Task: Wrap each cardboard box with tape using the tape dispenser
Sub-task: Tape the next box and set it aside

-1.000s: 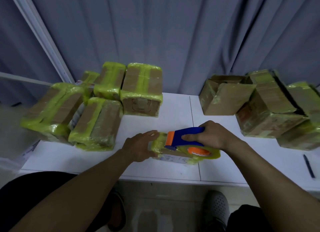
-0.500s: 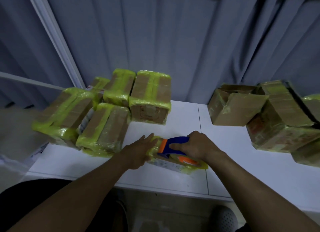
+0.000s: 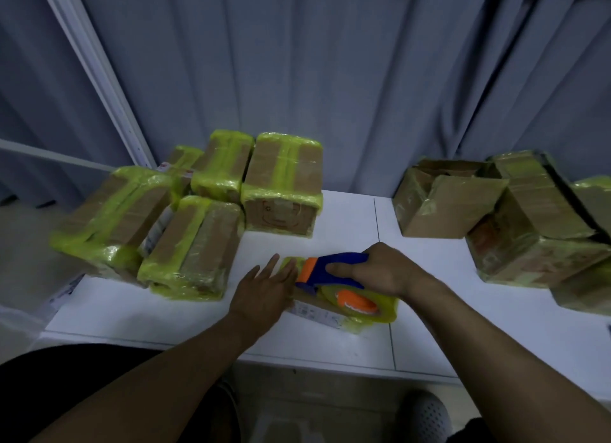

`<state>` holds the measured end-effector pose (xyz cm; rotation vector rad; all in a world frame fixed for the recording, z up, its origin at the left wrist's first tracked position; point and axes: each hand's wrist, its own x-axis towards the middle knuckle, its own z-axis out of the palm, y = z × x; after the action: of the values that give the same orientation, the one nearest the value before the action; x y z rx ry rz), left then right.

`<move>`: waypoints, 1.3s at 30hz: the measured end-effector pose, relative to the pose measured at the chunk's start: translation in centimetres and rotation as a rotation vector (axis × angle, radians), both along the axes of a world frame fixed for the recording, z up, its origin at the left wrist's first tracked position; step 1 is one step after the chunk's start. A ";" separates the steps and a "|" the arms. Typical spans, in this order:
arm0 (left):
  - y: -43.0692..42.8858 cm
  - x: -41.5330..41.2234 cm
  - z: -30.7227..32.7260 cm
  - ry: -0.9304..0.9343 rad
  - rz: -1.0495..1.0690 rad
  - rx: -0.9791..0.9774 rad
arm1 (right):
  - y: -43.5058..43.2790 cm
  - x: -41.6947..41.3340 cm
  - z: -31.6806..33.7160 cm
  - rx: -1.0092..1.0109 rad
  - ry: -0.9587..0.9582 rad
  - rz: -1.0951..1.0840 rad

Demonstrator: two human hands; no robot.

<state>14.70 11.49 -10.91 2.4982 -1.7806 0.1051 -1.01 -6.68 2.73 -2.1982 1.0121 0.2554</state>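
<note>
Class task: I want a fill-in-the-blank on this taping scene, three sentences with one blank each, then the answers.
The right hand grips a dispenser with a ____ handle.
The box that the left hand touches lies ____ the dispenser.
The table is ____.
Answers: blue; under; white.

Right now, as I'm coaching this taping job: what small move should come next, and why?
Probably draw the blue-and-orange tape dispenser rightward along the small flat cardboard box. The right hand grips it on the box top, and the left hand braces the box's left end with straight fingers.
</note>
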 end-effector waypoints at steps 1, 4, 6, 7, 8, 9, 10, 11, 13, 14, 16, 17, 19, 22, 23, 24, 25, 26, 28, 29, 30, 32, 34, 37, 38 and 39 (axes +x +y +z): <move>0.0 -0.1 0.1 -0.009 0.011 -0.004 | -0.3 -0.4 0.4 -0.002 -0.002 -0.008; 0.0 -0.3 0.3 -0.029 0.029 0.013 | -1.5 -1.7 1.5 -0.029 0.026 -0.025; -0.1 -0.4 0.4 -0.037 0.028 0.036 | -2.0 -2.6 1.7 -0.020 0.031 -0.048; -0.2 -0.4 0.3 -0.042 0.024 0.043 | -1.9 -2.8 1.4 -0.015 0.041 -0.046; -0.2 -0.5 0.3 -0.046 0.021 0.046 | -1.7 -2.8 1.0 -0.017 0.057 -0.035; -0.2 -0.5 0.2 -0.051 0.016 0.049 | -1.4 -2.7 0.6 -0.027 0.065 -0.025; -0.2 -0.5 0.1 -0.053 0.011 0.049 | -1.2 -2.6 0.2 -0.038 0.067 -0.021; -0.2 -0.6 0.0 -0.054 0.008 0.040 | -1.0 -2.5 -0.1 -0.050 0.068 -0.021; 0.0 -0.6 -0.3 -0.064 0.000 0.019 | -1.1 -2.3 -0.2 -0.064 0.067 -0.027; 0.1 -0.6 -0.5 -0.065 -0.003 0.013 | -1.2 -2.2 -0.1 -0.061 0.073 -0.029; 0.3 -0.4 -0.7 -0.063 -0.005 -0.002 | -1.3 -1.7 -0.3 -0.049 0.092 -0.029; 0.2 -0.2 -0.7 -0.072 -0.001 -0.009 | -1.3 -1.3 -0.4 -0.043 0.099 -0.029; 0.1 0.4 -0.5 -0.121 0.010 -0.003 | -1.0 -0.4 -0.9 -0.032 0.095 -0.030; -0.1 1.2 -0.5 -0.167 0.004 -0.054 | -0.3 0.6 -1.3 -0.042 0.066 -0.036; -0.3 1.2 -0.8 -0.148 -0.023 -0.087 | -0.1 0.8 -1.3 -0.050 0.063 -0.042; -0.4 1.1 -1.3 -0.102 -0.069 -0.118 | 0.0 0.9 -1.3 -0.057 0.065 -0.044; -0.4 0.9 -1.6 -0.042 -0.120 -0.128 | 0.0 1.0 -1.4 -0.059 0.068 -0.044; -0.5 0.6 -1.9 0.001 -0.154 -0.124 | 0.1 1.0 -1.4 -0.057 0.070 -0.045; -0.9 0.3 -1.8 0.038 -0.174 -0.109 | 0.2 0.9 -1.5 -0.050 0.067 -0.050; -1.1 0.3 -1.8 0.045 -0.171 -0.105 | 0.3 0.7 -1.6 -0.050 0.063 -0.050; -1.3 0.3 -1.7 0.042 -0.165 -0.102 | 0.4 0.6 -1.6 -0.050 0.057 -0.051; -1.4 0.4 -1.7 0.019 -0.156 -0.085 | 0.6 0.2 -1.3 -0.040 0.045 -0.054; -1.6 0.4 -1.8 0.009 -0.152 -0.061 | 0.5 -0.2 -0.7 -0.020 0.035 -0.053; -1.8 0.5 -2.0 0.029 -0.154 -0.031 | 0.2 -0.7 -0.1 0.009 0.022 -0.053; -1.9 0.5 -2.1 0.031 -0.158 -0.023 | 0.0 -0.8 0.2 0.006 0.027 -0.047; -1.9 0.5 -2.1 0.033 -0.157 -0.020 | -0.2 -1.1 0.4 0.003 0.034 -0.044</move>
<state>15.24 9.62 -13.05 2.3223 -1.9440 0.0713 -2.14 -6.84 3.14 -2.1726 1.0768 0.2748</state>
